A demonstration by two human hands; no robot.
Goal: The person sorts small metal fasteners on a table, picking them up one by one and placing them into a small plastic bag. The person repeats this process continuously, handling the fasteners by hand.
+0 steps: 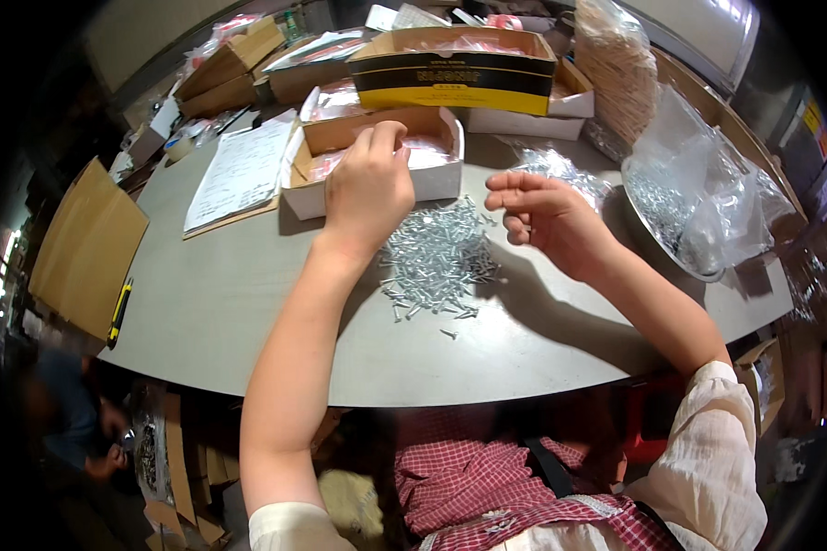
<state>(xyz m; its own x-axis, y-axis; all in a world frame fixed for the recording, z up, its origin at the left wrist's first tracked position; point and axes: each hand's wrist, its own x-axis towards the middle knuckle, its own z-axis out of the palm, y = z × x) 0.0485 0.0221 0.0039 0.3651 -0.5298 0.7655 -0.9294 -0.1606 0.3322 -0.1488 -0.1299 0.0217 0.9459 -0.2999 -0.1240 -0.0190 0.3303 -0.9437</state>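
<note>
The grey tabletop (pixel 230 303) is carrying everything, spreading out under and around both sets of fingers. A yellow-and-black carton (pixel 450 78) is standing well beyond the fingers, at the far side. To the right of the right fingers, a metal bowl (pixel 698 272) is sitting under clear plastic bags (pixel 708 184) that are holding small silvery parts. A sheet of paper (pixel 242 173) is lying to the left of the left fingers, on a brown board.

An open white box (pixel 436 184) is sitting directly under the left fingers, with pink-tinted packets inside. The left hand (pixel 369 188) is reaching over the box's near wall; its fingers (pixel 381 138) are bunched together and pointing down into the box. It cannot be determined whether they are gripping anything, because the back of the hand is hiding the tips.

The pile of screws (pixel 439 259) is lying loose on the tabletop, just on the near side of both sets of fingers and between the two wrists. The right hand (pixel 547 220) is hovering palm-inward just right of the pile, its fingers (pixel 515 196) curling loosely and half released, with nothing visible in them.

A yellow utility knife (pixel 119 312) is lying at the tabletop's left edge, well apart from the left fingers.
</note>
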